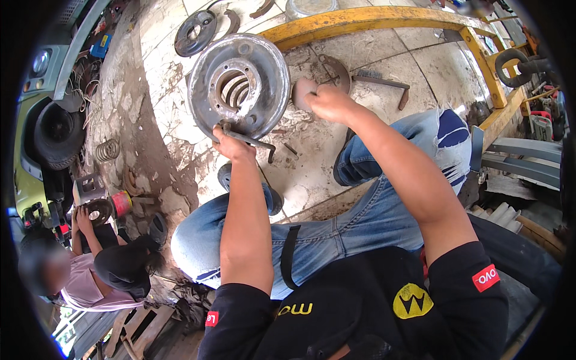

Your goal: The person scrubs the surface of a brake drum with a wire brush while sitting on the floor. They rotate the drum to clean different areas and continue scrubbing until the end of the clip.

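Note:
My left hand [233,144] is closed on the lower rim of a round, dark metal brake backing plate [273,78], which has a large center hole. A coil spring [236,90] shows through that hole. A bent metal rod [255,141] runs beside my left fingers; whether it is fixed to the plate I cannot tell. To the right of the plate, my right hand [331,104] pinches a pinkish-brown flat piece [303,93] that looks like sandpaper. A curved brake shoe [338,71] lies on the tiles just beyond that hand.
A wire brush [384,80] lies to the right. Another round plate [196,31] sits at the far left, and a yellow metal frame [372,18] spans the far side. Leftward, a co-worker [99,273] sits handling a round part near a loose coil spring [108,150].

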`<state>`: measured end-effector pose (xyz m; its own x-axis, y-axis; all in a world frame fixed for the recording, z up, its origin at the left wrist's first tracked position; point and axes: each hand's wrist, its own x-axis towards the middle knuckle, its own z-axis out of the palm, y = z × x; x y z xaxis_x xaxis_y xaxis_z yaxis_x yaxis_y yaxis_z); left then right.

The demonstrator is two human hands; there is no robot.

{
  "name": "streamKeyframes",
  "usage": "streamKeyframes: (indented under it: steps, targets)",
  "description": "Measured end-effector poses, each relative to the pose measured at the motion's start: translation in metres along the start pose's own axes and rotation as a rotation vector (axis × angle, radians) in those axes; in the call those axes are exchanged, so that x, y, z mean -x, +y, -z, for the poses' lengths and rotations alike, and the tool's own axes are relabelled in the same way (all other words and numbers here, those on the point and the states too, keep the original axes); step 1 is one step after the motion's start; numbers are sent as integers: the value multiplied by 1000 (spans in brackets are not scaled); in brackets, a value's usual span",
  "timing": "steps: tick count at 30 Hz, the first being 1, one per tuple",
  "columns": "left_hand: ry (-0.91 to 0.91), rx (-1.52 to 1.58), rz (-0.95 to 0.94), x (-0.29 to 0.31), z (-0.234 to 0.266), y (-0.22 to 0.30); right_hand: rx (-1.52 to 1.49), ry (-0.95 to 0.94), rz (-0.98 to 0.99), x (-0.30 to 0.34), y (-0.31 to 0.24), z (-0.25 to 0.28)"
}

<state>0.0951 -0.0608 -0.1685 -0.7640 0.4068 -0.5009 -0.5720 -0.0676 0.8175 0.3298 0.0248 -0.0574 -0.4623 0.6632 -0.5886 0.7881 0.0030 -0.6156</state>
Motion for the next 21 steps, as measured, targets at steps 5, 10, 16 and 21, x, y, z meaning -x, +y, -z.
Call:
streamKeyframes:
  steps: [5,10,16,21]
  targets:
    - [13,-76,34,-2,1,10,353,34,63,-8,9,-24]
    - [17,-267,50,-35,9,30,214,202,79,-14,0,-19]
    - [135,-761,-209,-24,-24,58,-160,446,326,-22,2,-56]
    - [85,-776,-255,-38,-24,58,-282,427,348,-13,-13,-80]
